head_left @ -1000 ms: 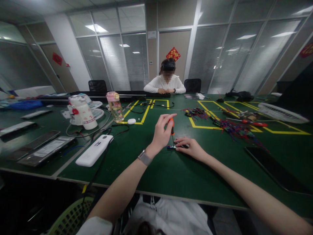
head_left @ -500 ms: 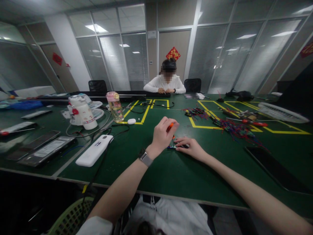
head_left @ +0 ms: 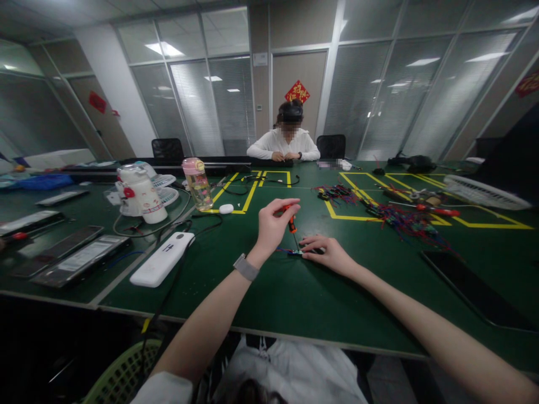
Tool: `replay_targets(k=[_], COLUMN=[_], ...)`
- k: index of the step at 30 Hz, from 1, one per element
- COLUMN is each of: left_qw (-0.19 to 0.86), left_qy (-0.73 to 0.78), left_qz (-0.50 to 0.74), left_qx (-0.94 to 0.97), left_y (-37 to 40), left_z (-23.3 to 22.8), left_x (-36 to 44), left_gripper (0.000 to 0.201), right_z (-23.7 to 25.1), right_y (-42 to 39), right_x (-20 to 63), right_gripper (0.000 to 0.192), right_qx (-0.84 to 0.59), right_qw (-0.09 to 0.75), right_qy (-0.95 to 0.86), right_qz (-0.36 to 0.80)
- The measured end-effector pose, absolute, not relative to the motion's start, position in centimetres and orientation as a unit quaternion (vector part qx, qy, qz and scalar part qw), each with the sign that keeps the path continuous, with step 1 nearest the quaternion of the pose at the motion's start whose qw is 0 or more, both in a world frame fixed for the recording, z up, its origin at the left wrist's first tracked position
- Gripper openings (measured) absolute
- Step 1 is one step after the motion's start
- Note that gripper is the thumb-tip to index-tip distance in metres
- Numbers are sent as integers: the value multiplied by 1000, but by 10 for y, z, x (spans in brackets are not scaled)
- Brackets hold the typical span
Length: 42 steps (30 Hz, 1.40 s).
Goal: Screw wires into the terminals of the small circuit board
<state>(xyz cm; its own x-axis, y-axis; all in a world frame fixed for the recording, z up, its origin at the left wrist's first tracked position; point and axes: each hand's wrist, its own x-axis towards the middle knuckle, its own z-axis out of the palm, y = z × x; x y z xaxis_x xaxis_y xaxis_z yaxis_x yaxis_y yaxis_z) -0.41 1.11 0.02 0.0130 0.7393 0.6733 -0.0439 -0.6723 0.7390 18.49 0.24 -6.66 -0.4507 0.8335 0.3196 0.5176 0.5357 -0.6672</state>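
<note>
My left hand point(head_left: 272, 225), with a grey watch on its wrist, grips a small screwdriver point(head_left: 291, 225) with an orange handle. Its thin shaft points down at a small dark part point(head_left: 295, 253) with coloured wires lying on the green table point(head_left: 261, 292). My right hand point(head_left: 328, 253) lies flat on the table and presses its fingertips onto that part from the right, covering most of it.
A white power bank point(head_left: 163, 258) and cables lie to the left, with a pink-capped bottle point(head_left: 196, 183) and a white bottle point(head_left: 141, 193) behind. Piles of coloured wired parts point(head_left: 400, 220) sit right. A dark phone point(head_left: 475, 292) lies near right. A person in white sits across.
My left hand has turned the screwdriver handle between its fingers, curling shut and then spreading again, and it has shifted slightly left. My right hand has stayed put on the part.
</note>
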Motion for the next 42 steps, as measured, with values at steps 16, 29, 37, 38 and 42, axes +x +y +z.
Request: replay_targets(k=[16,29,37,38,42], left_qw=[305,419,294,277,263], left_qy=[280,229,273,277,287], left_qz=[614,583,603,605,593], left_qx=[672,657,689,693,705], left_y=[14,8,7,7,6], left_z=[2,1,3,3,1], left_x=[-5,0,-3,-3,-2], left_gripper=[24,38,29,27,27], right_z=[-67,-66,-65,-65,-64], right_y=[2,2,1,1,1], right_x=[184,184,185,185,184], right_gripper=[16,16,17,17,17], right_qx=[-416,-418,-419,-420,-419], right_qw=[326,320,320,320,320], right_qy=[-813,-816,-814,-814,-813], right_qz=[245,239,243,244,246])
